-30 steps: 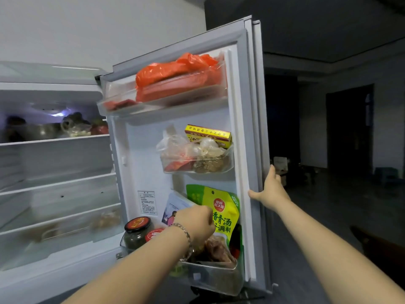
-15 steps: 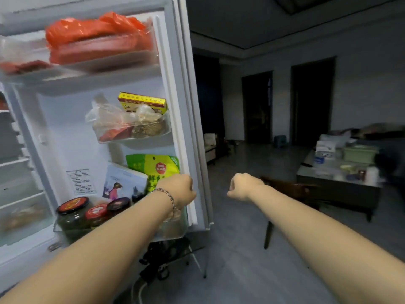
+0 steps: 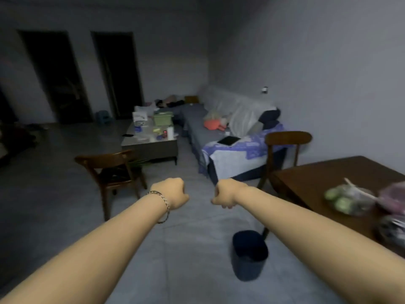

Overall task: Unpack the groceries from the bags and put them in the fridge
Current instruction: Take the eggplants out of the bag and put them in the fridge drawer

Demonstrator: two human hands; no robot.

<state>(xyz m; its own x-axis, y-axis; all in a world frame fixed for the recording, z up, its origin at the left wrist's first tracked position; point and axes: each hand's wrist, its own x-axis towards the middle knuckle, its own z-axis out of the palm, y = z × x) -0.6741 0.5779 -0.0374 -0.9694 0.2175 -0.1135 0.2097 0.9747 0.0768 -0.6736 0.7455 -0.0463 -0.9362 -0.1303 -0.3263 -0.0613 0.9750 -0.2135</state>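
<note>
I count two hands, raised ahead of me, near each other but apart. Left hand (image 3: 169, 193): fingers curled into a fist, holding nothing; one bracelet (image 3: 164, 201) on its wrist. Right hand (image 3: 224, 195): fingers curled under, holding nothing. One dark bin (image 3: 249, 256) stands on the floor (image 3: 65, 194) below the right forearm. Two wooden chairs: near chair (image 3: 111, 170) left of the hands, far chair (image 3: 287, 139) beyond the right hand. Groceries lie on the dark surface (image 3: 324, 178) at my right: one clear bag of green produce (image 3: 348, 200), one purplish bag (image 3: 394, 195) just beside it.
</note>
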